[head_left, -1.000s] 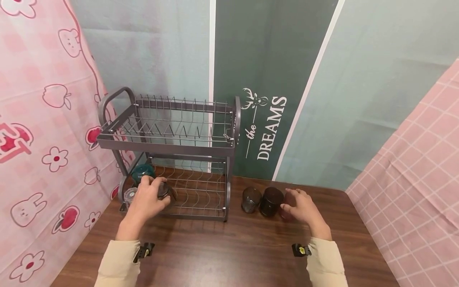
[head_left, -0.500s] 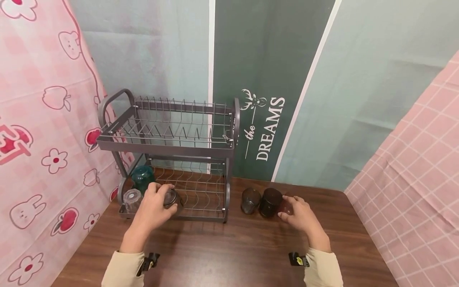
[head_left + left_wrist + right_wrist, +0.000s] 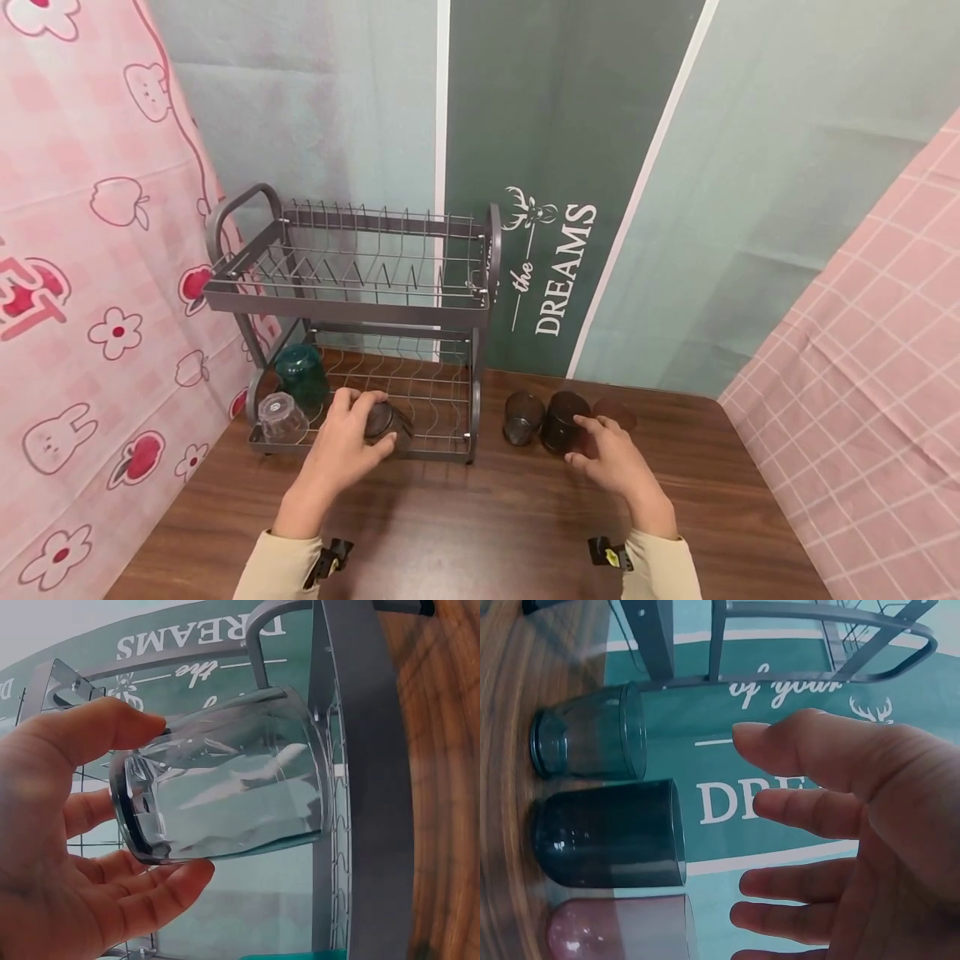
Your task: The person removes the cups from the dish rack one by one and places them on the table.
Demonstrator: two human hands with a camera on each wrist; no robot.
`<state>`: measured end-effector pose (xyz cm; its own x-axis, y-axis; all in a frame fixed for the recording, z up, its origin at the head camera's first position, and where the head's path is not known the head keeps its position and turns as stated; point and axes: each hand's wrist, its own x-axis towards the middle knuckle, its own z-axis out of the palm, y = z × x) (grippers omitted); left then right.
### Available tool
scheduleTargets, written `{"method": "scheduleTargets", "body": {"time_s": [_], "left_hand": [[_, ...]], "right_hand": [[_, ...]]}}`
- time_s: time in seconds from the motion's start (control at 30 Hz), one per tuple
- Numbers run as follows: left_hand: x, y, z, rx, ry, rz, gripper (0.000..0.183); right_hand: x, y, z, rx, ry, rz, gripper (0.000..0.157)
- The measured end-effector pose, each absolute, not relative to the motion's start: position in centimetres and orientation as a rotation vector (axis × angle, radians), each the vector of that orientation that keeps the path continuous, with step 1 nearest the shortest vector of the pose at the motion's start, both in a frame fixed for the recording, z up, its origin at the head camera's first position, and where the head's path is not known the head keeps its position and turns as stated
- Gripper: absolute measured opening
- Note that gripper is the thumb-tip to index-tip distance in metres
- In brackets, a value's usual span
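My left hand (image 3: 341, 446) grips a smoky clear glass (image 3: 232, 780) by its thick base, thumb on one side and fingers on the other. The glass is upside down, its rim right at the wires of the lower rack tier (image 3: 435, 392). On the table, my right hand (image 3: 618, 462) hovers by a dark glass (image 3: 558, 429), fingers spread and holding nothing. In the right wrist view a gap shows between the fingertips and that glass. It stands mouth up between a grey glass (image 3: 521, 419) and a pink glass (image 3: 622, 930).
A two-tier dish rack (image 3: 345, 307) stands at the left, its upper tier overhanging the lower. Beside my left hand, a faceted clear glass (image 3: 281, 419) and a teal glass (image 3: 302, 375) stand upside down in it. Patterned cloths hang around the wooden table (image 3: 480, 525).
My left hand has moved right and toward me along the lower tier with the smoky glass. My right hand has shifted left, from the pink glass to the dark one.
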<state>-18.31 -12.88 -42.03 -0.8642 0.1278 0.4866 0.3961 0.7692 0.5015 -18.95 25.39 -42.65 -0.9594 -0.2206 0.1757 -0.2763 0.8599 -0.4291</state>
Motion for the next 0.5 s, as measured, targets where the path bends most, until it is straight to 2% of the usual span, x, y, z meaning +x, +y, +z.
{"method": "scheduleTargets", "body": {"time_s": [0.5], "left_hand": [[-17.6,-10.9,-43.5,-0.410,-2.447,-1.102,0.050]], "right_hand": [[-18.3,23.4,-43.7,0.453,-2.746,0.815,0.053]]}}
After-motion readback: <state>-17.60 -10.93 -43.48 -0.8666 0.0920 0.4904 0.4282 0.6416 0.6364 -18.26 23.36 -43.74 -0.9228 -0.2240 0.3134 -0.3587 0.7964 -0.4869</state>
